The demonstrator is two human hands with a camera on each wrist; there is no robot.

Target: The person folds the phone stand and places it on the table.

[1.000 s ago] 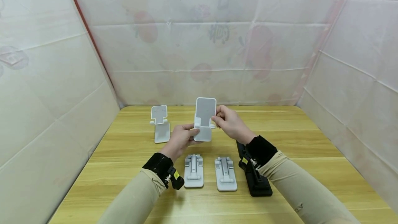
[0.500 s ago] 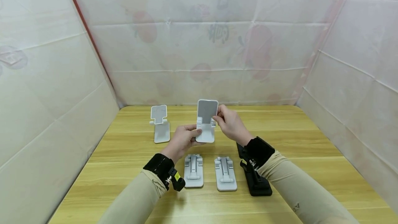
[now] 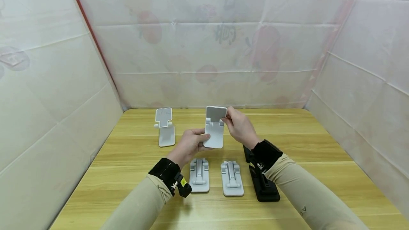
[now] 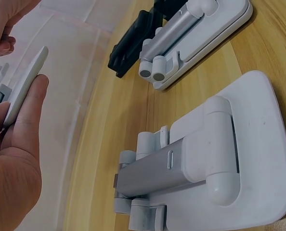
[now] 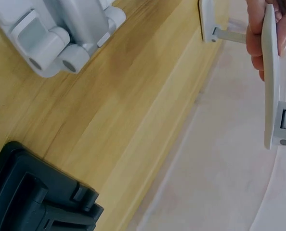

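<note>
A white folding phone stand is held up above the wooden table. My left hand grips its base plate from below, thumb on the front. My right hand pinches the upper back plate at its right edge, and that plate is tipped back. The left wrist view shows the base plate edge-on against my left fingers. In the right wrist view the same stand appears edge-on with its hinge showing.
An unfolded white stand sits at the back left. Two folded white stands lie side by side near me, with a folded black stand to their right under my right forearm. Plastic sheeting walls the table in.
The held stand's upper plate has tipped backward and now looks shorter. Both hands with the stand drifted slightly right and lower.
</note>
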